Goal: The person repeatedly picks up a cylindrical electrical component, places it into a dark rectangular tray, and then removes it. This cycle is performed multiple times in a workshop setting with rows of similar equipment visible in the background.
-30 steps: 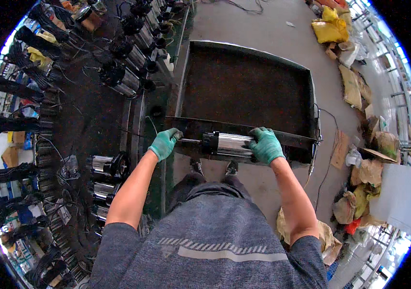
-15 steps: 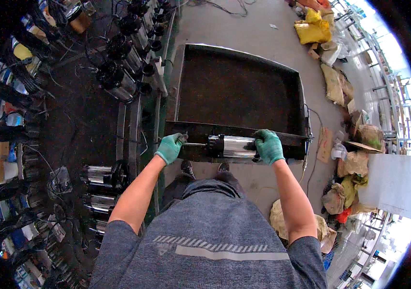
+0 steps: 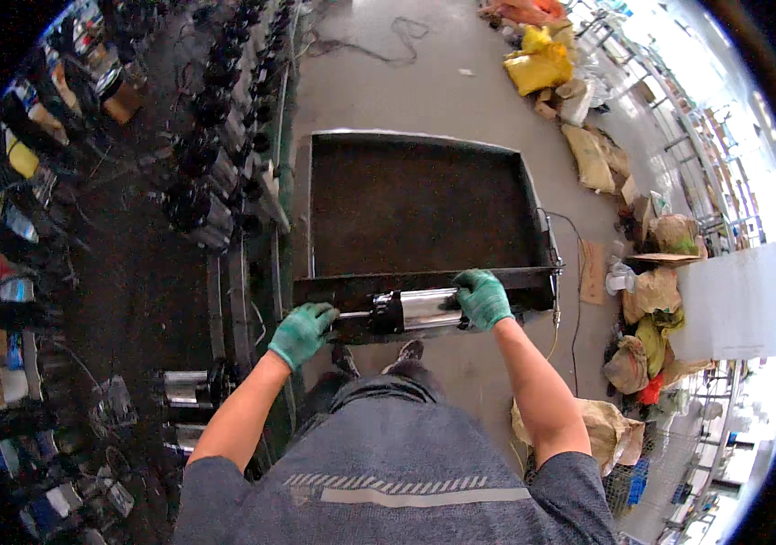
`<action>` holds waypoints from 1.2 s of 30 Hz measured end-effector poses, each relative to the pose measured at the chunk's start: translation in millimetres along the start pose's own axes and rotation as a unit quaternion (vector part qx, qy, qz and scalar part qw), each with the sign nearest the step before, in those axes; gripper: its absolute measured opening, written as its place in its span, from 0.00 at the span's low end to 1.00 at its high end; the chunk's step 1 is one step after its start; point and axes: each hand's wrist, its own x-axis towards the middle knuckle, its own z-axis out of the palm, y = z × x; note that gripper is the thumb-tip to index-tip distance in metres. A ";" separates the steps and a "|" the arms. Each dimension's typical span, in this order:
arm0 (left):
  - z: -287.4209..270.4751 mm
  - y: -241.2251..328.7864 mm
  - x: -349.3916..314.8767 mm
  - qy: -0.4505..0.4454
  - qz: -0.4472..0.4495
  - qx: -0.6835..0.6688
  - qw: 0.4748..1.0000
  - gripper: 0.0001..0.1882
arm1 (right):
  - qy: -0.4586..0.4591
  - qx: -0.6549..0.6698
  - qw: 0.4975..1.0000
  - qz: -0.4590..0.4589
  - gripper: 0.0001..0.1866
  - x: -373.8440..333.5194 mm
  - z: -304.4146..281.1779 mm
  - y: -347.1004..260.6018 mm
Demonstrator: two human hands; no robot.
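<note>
A silver motor [image 3: 426, 309] with a black ribbed collar lies sideways in front of me, along the near ledge of a dark metal tank. A thin shaft [image 3: 353, 315] sticks out of its left end. My left hand [image 3: 300, 336], in a green glove, has its fingers closed at the free tip of that shaft. My right hand [image 3: 484, 298], gloved the same, grips the motor's right end from above, hiding that end. Behind the motor stretches the wide, shallow tank [image 3: 312, 204], dark inside.
Similar silver and black motors [image 3: 186, 389] lie at my left by a dark bench with a metal rail [image 3: 276, 263]. Sacks [image 3: 653, 292], a yellow bag [image 3: 538, 68] and a white board [image 3: 738, 304] line the right side. Cables [image 3: 579, 318] trail over the grey floor.
The view has shifted, so the tank and motor appear lower and farther left. My left fingers look slightly more stretched along the shaft tip; my right hand keeps its place on the motor.
</note>
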 end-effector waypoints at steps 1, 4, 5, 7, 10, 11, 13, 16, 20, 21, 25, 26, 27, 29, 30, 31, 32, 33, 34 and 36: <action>-0.9 -1.3 0.8 0.008 0.020 0.008 1.000 0.23 | -0.003 -0.003 1.000 -0.006 0.12 0.4 0.5 -0.6; 1.5 -9.6 5.8 -0.046 -0.074 -0.111 0.990 0.17 | -0.003 0.003 1.000 -0.008 0.11 1.5 -1.9 -0.9; 6.5 -14.0 4.0 -0.051 -0.139 -0.190 0.971 0.16 | -0.002 0.004 1.000 -0.011 0.11 2.0 -2.6 -5.4; 10.8 -20.9 12.1 -0.078 -0.325 -0.364 0.869 0.15 | -0.014 -0.014 1.000 -0.006 0.13 2.7 -4.9 -10.5; 15.1 -8.8 38.8 -0.117 -0.558 -0.489 0.660 0.17 | -0.021 -0.003 1.000 0.011 0.14 -2.3 -8.5 -5.5; 21.7 -10.6 34.5 -0.079 -0.492 -0.455 0.738 0.17 | -0.025 -0.011 0.999 0.019 0.14 -3.6 -7.5 -3.5; 39.4 -18.1 5.8 0.008 -0.349 -0.367 0.862 0.15 | -0.025 -0.015 1.000 0.010 0.14 -0.3 -4.3 -6.5; 28.9 -11.1 -4.8 0.046 -0.140 -0.247 0.958 0.16 | -0.028 -0.009 0.999 0.027 0.14 -4.1 -11.4 -12.7; 47.0 -27.6 -9.3 0.021 -0.236 -0.286 0.928 0.16 | -0.032 -0.022 0.999 0.015 0.14 0.8 -9.4 -13.1; 46.1 -24.4 0.8 0.011 -0.290 -0.297 0.910 0.17 | -0.031 -0.017 0.999 0.014 0.14 0.4 -9.5 -12.8; 37.2 -13.4 17.4 -0.042 -0.563 -0.420 0.711 0.24 | -0.040 -0.025 0.999 0.019 0.15 7.2 -4.3 -13.1; 45.3 -15.5 -1.9 0.036 -0.399 -0.228 0.887 0.24 | -0.036 -0.001 0.999 0.012 0.16 4.6 -2.5 -15.5; 51.4 -26.2 -12.9 0.084 -0.321 -0.206 0.921 0.23 | -0.036 0.037 0.998 0.041 0.15 10.5 -1.9 -18.8; 13.9 1.0 -4.4 0.028 -0.203 -0.184 0.961 0.26 | -0.032 -0.005 0.998 0.048 0.14 -1.9 -8.3 -9.5; 12.2 -5.8 -6.2 -0.002 -0.121 -0.183 0.976 0.28 | -0.030 0.036 0.997 0.062 0.14 -3.2 -11.0 -7.2; 17.0 -14.1 -7.7 0.011 -0.041 -0.121 0.992 0.26 | -0.032 0.078 0.994 0.076 0.14 -7.6 -9.8 -6.5; 23.0 -20.9 -16.3 0.004 -0.067 -0.120 0.990 0.23 | -0.028 0.011 0.998 0.046 0.13 -3.1 -11.5 -17.3; 26.8 -25.6 -13.8 0.000 -0.081 -0.118 0.990 0.21 | 0.000 0.027 0.999 0.034 0.12 -4.4 -3.0 -7.4; 28.3 -27.0 -11.2 -0.007 -0.170 -0.191 0.967 0.20 | -0.006 0.013 0.999 0.031 0.12 -1.8 -1.6 -6.7; 33.8 -22.5 -2.9 -0.017 -0.334 -0.330 0.883 0.18 | -0.010 0.002 1.000 0.014 0.12 1.7 -0.6 -9.3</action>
